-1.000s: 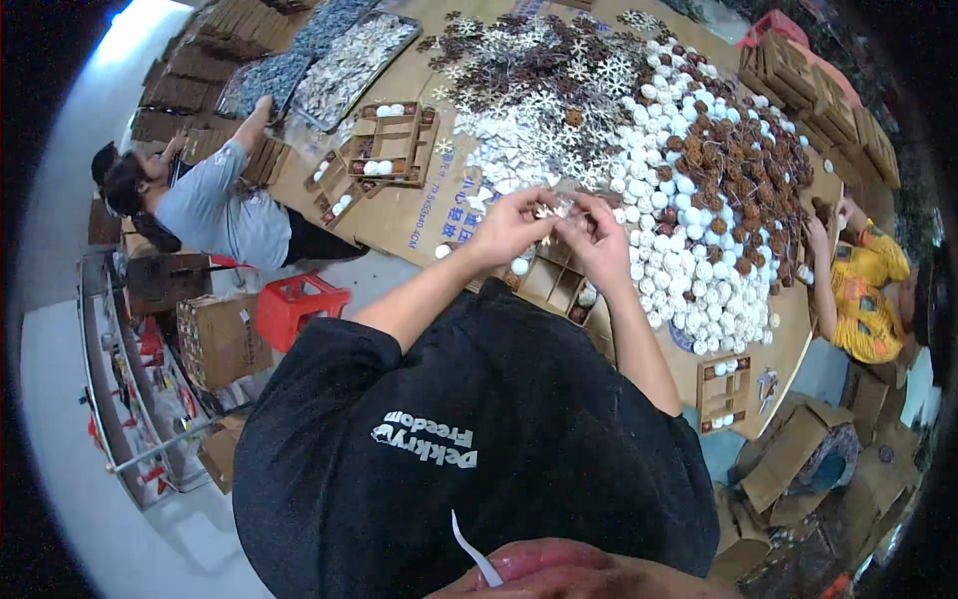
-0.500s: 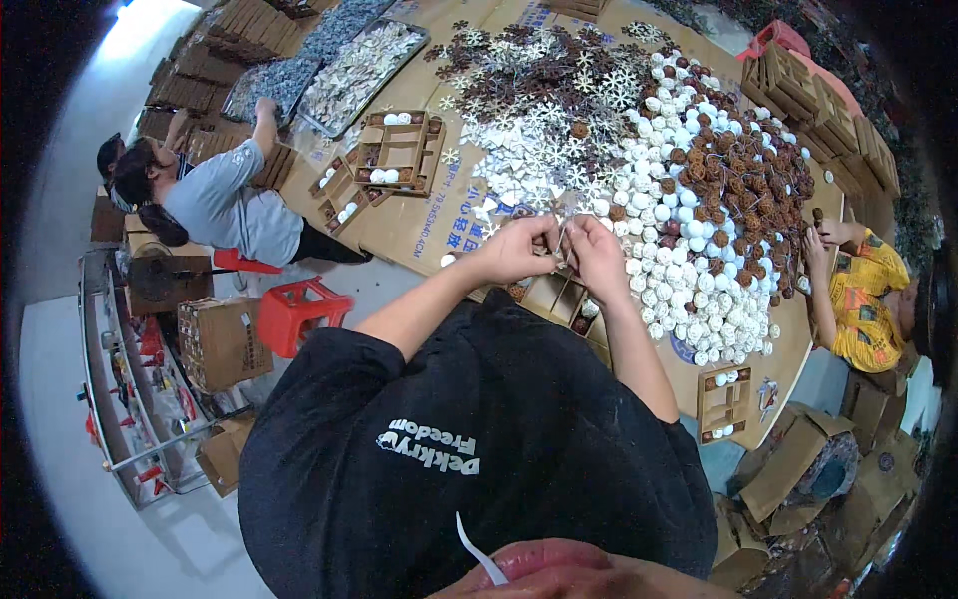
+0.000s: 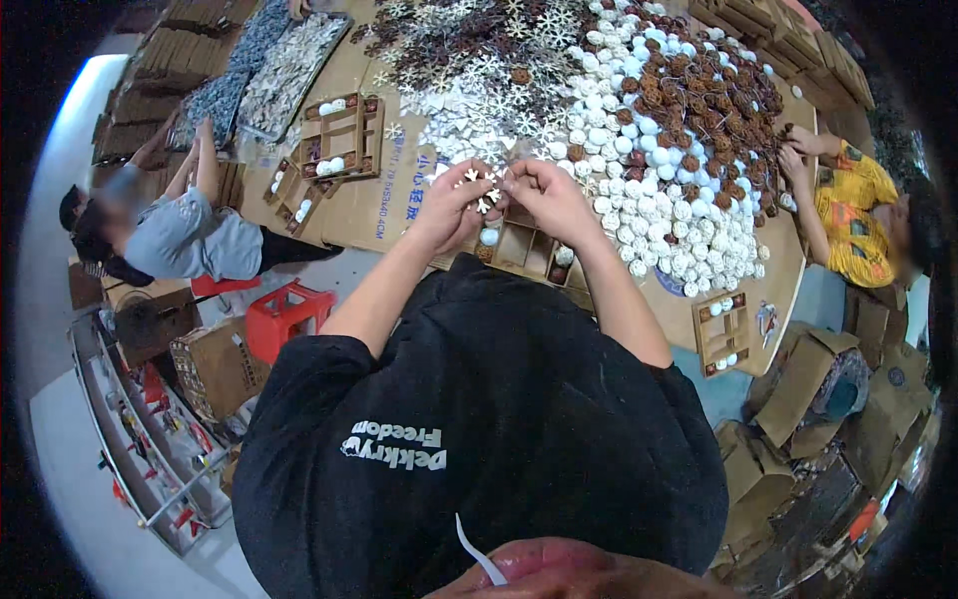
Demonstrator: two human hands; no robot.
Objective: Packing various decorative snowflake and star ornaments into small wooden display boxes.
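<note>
A pale cut-out snowflake is pinched in my left hand, its flat side turned up. Close beside it, my right hand has thumb and fingers pressed together near the snowflake's edge; whatever is between those fingertips is too small to make out. Under both hands stands a divided wooden box, partly hidden by my wrists and shirt. Small balls, such as a pale one, sit in some of its compartments. Just beyond my fingers lies a heap of white flat pieces.
White and brown woven balls are heaped at right, dark and pale snowflakes farther back. Other divided boxes rest on the table. A co-worker in grey stands at left, another in yellow at right. A red stool is on the floor.
My view has shifted, so the table sits higher in the picture. My hands have drawn a little apart, and the snowflake now shows flat in the left one. The grey-shirted co-worker's arms have moved.
</note>
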